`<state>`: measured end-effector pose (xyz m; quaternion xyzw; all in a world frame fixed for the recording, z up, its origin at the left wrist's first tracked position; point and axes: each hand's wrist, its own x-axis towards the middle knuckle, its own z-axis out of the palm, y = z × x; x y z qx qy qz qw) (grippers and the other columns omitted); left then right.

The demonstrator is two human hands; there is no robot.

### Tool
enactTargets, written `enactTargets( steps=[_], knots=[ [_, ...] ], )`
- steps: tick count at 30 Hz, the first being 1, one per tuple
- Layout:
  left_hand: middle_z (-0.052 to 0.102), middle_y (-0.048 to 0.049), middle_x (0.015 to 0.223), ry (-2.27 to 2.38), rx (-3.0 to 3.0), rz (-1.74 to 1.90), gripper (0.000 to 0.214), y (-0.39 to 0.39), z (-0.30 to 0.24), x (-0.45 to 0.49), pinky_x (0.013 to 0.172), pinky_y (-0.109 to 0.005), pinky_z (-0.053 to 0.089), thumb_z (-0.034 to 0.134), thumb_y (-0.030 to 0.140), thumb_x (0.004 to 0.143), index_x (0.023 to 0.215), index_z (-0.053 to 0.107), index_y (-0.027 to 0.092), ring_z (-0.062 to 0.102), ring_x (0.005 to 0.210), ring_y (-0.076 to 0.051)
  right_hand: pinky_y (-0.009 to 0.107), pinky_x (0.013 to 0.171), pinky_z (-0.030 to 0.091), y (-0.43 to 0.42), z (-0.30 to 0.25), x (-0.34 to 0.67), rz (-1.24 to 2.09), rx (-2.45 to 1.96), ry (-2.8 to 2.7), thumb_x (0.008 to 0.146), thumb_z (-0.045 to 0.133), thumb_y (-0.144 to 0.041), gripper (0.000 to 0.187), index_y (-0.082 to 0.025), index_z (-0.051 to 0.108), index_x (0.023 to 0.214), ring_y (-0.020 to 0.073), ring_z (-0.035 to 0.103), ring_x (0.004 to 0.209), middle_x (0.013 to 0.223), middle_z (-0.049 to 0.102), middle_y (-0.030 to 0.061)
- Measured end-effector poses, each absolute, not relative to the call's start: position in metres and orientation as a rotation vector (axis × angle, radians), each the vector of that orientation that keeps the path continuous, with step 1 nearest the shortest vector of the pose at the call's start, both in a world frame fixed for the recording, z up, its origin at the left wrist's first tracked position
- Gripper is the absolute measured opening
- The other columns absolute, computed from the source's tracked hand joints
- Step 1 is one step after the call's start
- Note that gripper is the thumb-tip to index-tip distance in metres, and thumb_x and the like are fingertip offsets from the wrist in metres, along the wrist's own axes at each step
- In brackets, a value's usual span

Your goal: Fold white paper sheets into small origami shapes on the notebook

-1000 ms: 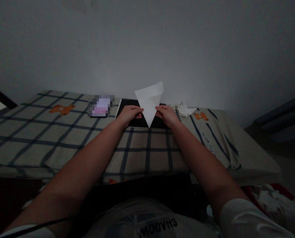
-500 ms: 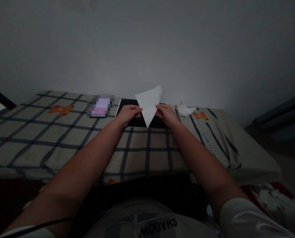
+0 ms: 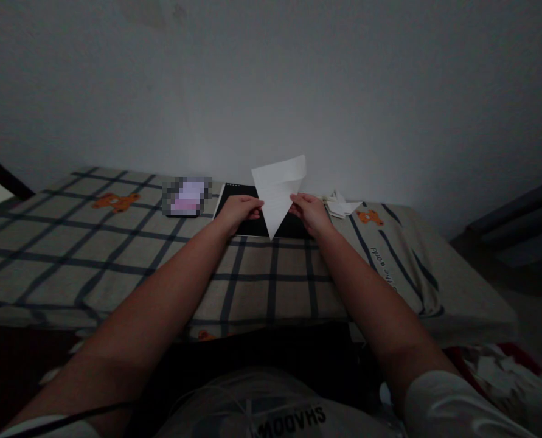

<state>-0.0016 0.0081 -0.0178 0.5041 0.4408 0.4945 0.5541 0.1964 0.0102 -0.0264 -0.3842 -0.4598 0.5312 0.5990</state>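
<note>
A white folded sheet of paper (image 3: pixel 277 198), pointed at the bottom and wide at the top, is held up in front of me. My left hand (image 3: pixel 241 211) pinches its left edge between thumb and fingers. On the opposite edge my right hand (image 3: pixel 311 213) grips it the same way. Faint lines show on the paper's lower face, and its upper part bends over. Beneath the paper and both hands lies a black notebook (image 3: pixel 234 191) with punched holes along its far edge. Right of my right hand rests a folded white paper piece (image 3: pixel 339 205) with pointed ends.
A phone-like object (image 3: pixel 186 198), pixelated, lies to the left on the checked cloth (image 3: pixel 161 255) with bear prints. The wall (image 3: pixel 271 79) rises directly behind. At the lower right stands a red container (image 3: pixel 521 359) with crumpled white paper in it.
The paper has tilted and its top edge has shifted slightly right, so a bent upper part and faint lines now show. Both hands keep their hold.
</note>
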Motion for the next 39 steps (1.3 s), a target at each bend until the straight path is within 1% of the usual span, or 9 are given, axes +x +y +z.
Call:
enactTargets(
  steps=[5,8,13,17,21,24,28,33,39],
  knots=[
    [0.061,-0.0024,0.065,1.003,1.177,1.2,0.012,0.011,-0.019,-0.003,0.056,-0.018,0.047,0.072,0.022,0.067,0.069,0.066,0.011,0.054,0.057,-0.006,0.026,0.067,0.051,0.01,-0.026,0.196,1.253,-0.883,-1.078,0.065,0.072,-0.03,0.017,-0.016,0.062,0.068,0.0097,0.059,0.062,0.068,0.064,0.001],
    [0.062,-0.0019,0.066,1.024,1.192,1.207,0.012,0.012,-0.02,-0.004,0.056,-0.018,0.046,0.073,0.021,0.066,0.071,0.067,0.012,0.053,0.057,-0.006,0.027,0.069,0.051,0.008,-0.025,0.196,1.26,-0.885,-1.08,0.065,0.072,-0.031,0.017,-0.017,0.062,0.069,0.0101,0.059,0.064,0.072,0.065,0.0015],
    [0.065,-0.003,0.072,1.047,1.259,1.205,0.01,0.013,-0.022,-0.005,0.059,-0.02,0.047,0.071,0.021,0.068,0.074,0.068,0.013,0.054,0.059,-0.006,0.028,0.074,0.051,0.007,-0.022,0.198,1.252,-0.88,-1.083,0.067,0.07,-0.035,0.02,-0.018,0.063,0.077,0.0114,0.06,0.072,0.079,0.067,0.0028],
    [0.066,-0.0037,0.073,1.074,1.293,1.208,0.01,0.013,-0.022,-0.005,0.062,-0.021,0.048,0.07,0.022,0.07,0.074,0.069,0.013,0.055,0.061,-0.007,0.027,0.074,0.051,0.008,-0.022,0.199,1.197,-0.896,-1.057,0.066,0.07,-0.033,0.02,-0.018,0.062,0.074,0.0108,0.06,0.07,0.075,0.066,0.0017],
    [0.067,-0.0042,0.075,1.081,1.366,1.228,0.014,0.012,-0.021,-0.005,0.062,-0.022,0.048,0.07,0.025,0.069,0.076,0.069,0.013,0.056,0.062,-0.009,0.027,0.073,0.051,0.008,-0.021,0.199,1.194,-0.893,-1.04,0.065,0.071,-0.032,0.019,-0.018,0.06,0.072,0.0108,0.06,0.069,0.072,0.065,0.0005],
    [0.068,-0.0043,0.076,1.078,1.451,1.238,0.017,0.014,-0.021,-0.006,0.061,-0.023,0.048,0.071,0.029,0.069,0.078,0.07,0.014,0.056,0.061,-0.009,0.027,0.073,0.051,0.008,-0.02,0.199,1.202,-0.839,-1.02,0.067,0.07,-0.032,0.019,-0.019,0.06,0.073,0.0109,0.059,0.069,0.074,0.065,0.0002],
    [0.068,-0.0041,0.076,1.076,1.525,1.229,0.02,0.014,-0.021,-0.007,0.059,-0.023,0.046,0.07,0.033,0.069,0.079,0.07,0.015,0.055,0.057,-0.009,0.028,0.077,0.051,0.007,-0.017,0.201,1.151,-0.822,-1.014,0.069,0.068,-0.033,0.017,-0.019,0.059,0.075,0.0109,0.06,0.073,0.078,0.066,0.0005],
    [0.068,-0.0039,0.075,1.082,1.558,1.221,0.019,0.011,-0.018,-0.007,0.056,-0.021,0.045,0.069,0.031,0.07,0.079,0.07,0.014,0.054,0.055,-0.008,0.028,0.077,0.051,0.006,-0.016,0.201,1.114,-0.858,-1.01,0.069,0.067,-0.033,0.018,-0.019,0.058,0.075,0.0117,0.06,0.075,0.078,0.065,0.0011],
    [0.068,-0.0044,0.076,1.079,1.609,1.194,0.016,0.009,-0.016,-0.007,0.057,-0.023,0.045,0.067,0.03,0.073,0.079,0.07,0.015,0.054,0.056,-0.009,0.028,0.078,0.05,0.009,-0.019,0.203,1.077,-0.822,-0.98,0.071,0.066,-0.034,0.017,-0.019,0.058,0.075,0.0114,0.06,0.075,0.078,0.065,0.0009]
  ],
)
